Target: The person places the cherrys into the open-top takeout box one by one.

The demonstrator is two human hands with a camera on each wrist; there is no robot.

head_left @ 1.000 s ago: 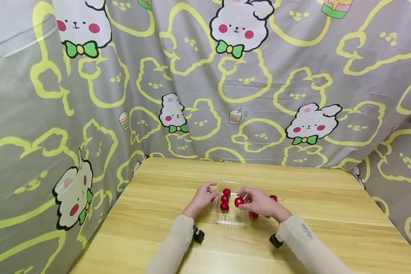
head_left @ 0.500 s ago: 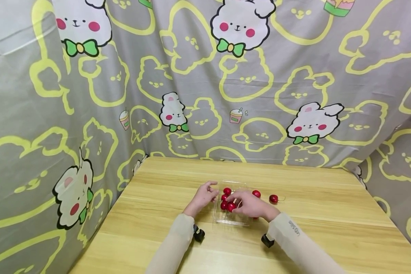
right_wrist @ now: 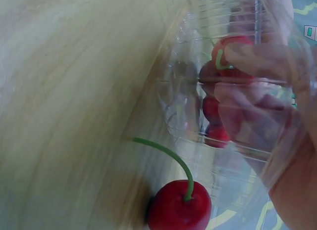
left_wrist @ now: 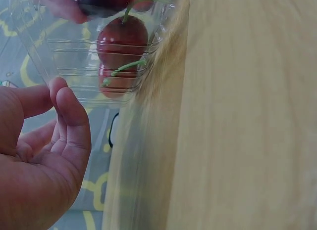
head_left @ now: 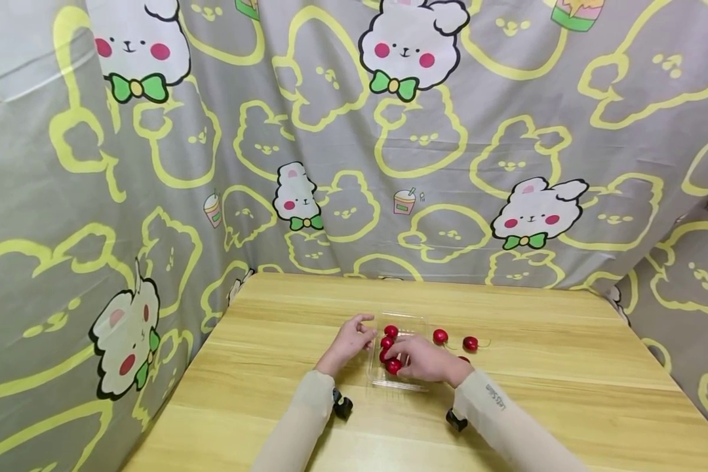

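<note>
A clear plastic box (head_left: 410, 385) stands on the table with red cherries inside. My left hand (head_left: 351, 341) is at its left side; in the left wrist view, the thumb and a finger of that hand (left_wrist: 54, 146) meet at the box's rim (left_wrist: 47, 74). My right hand (head_left: 425, 359) reaches into the box and pinches a cherry (head_left: 393, 366) at the near end of a row of cherries (head_left: 387, 342). Through the box wall, the right wrist view shows the right hand's fingers (right_wrist: 267, 62) on that red cherry (right_wrist: 235, 47), its green stem showing.
Right of the box lie a cherry (head_left: 440, 337), another stemmed cherry (head_left: 471, 343), and one partly hidden behind the right wrist (head_left: 464, 359). A stemmed cherry (right_wrist: 181, 207) is close in the right wrist view. A patterned curtain (head_left: 354, 144) rises behind the wooden table (head_left: 566, 367).
My right hand has carried the cherry left and toward the near end of the row, low inside the box. More of the cherries on the right now show. My left hand has stayed put.
</note>
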